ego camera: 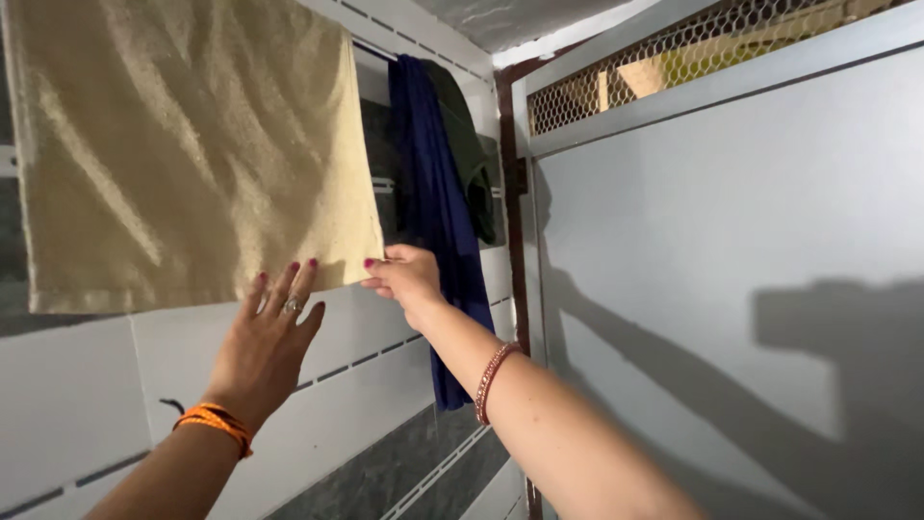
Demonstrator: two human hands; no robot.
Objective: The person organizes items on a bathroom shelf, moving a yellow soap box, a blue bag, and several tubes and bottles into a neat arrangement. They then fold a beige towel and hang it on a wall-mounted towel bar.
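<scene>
hanging flat against the tiled wall (87,404), a beige towel (183,144) takes up the upper left of the view, and both of the person's hands are at its lower edge. the left hand (265,342) is spread wide, fingers apart, palm turned to the wall, its fingertips just reaching the towel's bottom hem; it grips nothing. an orange band (217,422) sits on that wrist and a ring shows on one finger. the right hand (404,274) has its thumb and fingers pinched together on the towel's lower right corner, holding it out toward the side. a beaded bracelet (491,380) circles the right forearm. judging from how it lies, the towel is already up and draped, its face mostly smooth with a few soft diagonal folds, so the hanging looks done and only the evening out of the bottom edge and corner seems left. just beside it, to the right, a dark blue cloth (433,202) hangs long from the same height, with a dark green garment (472,144) partly behind it. a grey metal door (731,289) with wire mesh (674,58) above it closes off the right side, and shadows of the arms fall across it.
</scene>
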